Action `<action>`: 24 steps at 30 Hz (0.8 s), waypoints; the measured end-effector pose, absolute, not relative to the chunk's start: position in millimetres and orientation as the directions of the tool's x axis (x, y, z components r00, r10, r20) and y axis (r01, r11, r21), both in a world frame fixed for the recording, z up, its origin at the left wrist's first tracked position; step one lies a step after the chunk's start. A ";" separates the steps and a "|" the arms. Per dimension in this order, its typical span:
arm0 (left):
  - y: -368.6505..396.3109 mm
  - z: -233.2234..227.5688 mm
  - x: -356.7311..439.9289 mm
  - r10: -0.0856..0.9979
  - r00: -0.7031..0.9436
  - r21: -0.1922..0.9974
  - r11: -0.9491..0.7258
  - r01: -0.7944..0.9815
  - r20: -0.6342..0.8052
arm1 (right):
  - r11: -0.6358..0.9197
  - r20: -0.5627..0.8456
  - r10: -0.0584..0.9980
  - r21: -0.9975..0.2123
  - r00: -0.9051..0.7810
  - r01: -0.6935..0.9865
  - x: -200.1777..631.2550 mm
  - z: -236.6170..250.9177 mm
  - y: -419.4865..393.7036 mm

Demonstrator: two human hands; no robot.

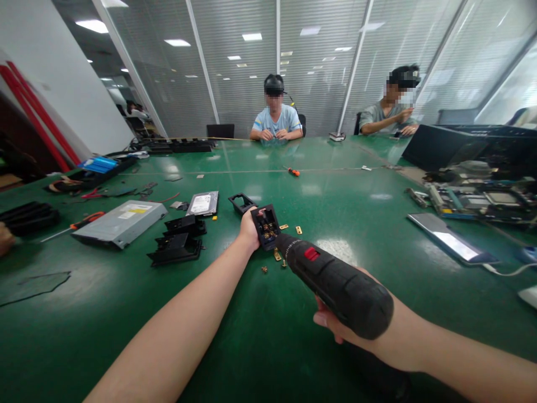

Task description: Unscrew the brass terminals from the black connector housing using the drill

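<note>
My left hand [249,230] is closed round a small black plastic housing [259,235] with brass parts inside. In my right hand [348,327] is a black cordless drill [335,282] with a red switch on top. The drill's front end meets the housing's right edge; whether the bit touches a screw inside is hidden. Around the housing lie brass plates [298,229] and small brass screws [264,270]. A black plastic frame [240,202] rests just beyond my left hand.
Left of my arm are black plastic pieces [176,249], a hard drive [203,203], an optical drive [121,224] and a screwdriver [87,220]. On the right lie a phone [451,240] and circuit boards [482,193]. An orange-handled screwdriver [293,172] lies ahead. Two people sit across the table.
</note>
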State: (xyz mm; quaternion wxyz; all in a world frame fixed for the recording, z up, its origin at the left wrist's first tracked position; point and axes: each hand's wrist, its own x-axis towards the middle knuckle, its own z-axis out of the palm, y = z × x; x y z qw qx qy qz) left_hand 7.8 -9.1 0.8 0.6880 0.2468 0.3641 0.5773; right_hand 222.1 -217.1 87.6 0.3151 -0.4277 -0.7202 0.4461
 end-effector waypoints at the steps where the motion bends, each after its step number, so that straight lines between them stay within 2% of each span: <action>1: -9.2 0.6 7.7 0.975 0.073 0.763 0.212 -0.610 -0.212 | 0.240 0.077 0.896 -0.913 -0.437 0.330 222.5 86.0 -217.1; 24: -10.6 2.2 8.4 0.977 0.067 0.785 0.203 -0.585 -0.202 | 0.244 0.088 0.892 -0.920 -0.443 0.308 223.7 84.6 -219.0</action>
